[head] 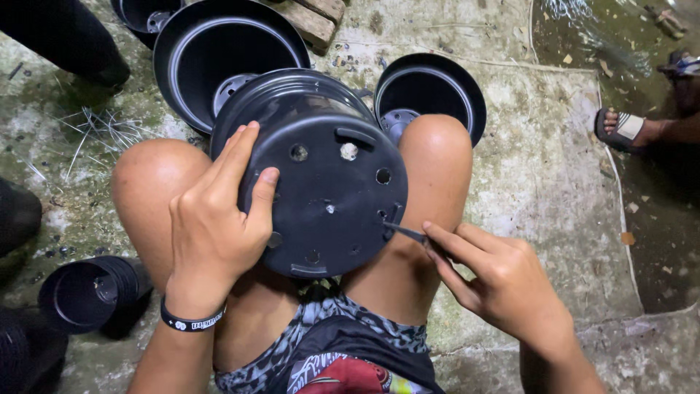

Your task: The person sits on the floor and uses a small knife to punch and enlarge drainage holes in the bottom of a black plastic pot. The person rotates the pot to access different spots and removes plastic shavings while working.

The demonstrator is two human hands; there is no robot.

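A black plastic flower pot (321, 168) lies on its side between my knees, its round base with several drainage holes facing me. My left hand (219, 211) grips the pot's left side and base, thumb on the bottom. My right hand (496, 273) pinches a thin dark metal tool (405, 233), whose tip touches the lower right rim of the pot's base. A black wristband sits on my left wrist.
Two open black pots (219, 51) (430, 87) lie on the concrete floor beyond my knees. A stack of small black pots (87, 292) rests at the lower left. Another person's sandalled foot (627, 128) stands at the right by wet ground. Wooden pieces (317, 18) lie at the top.
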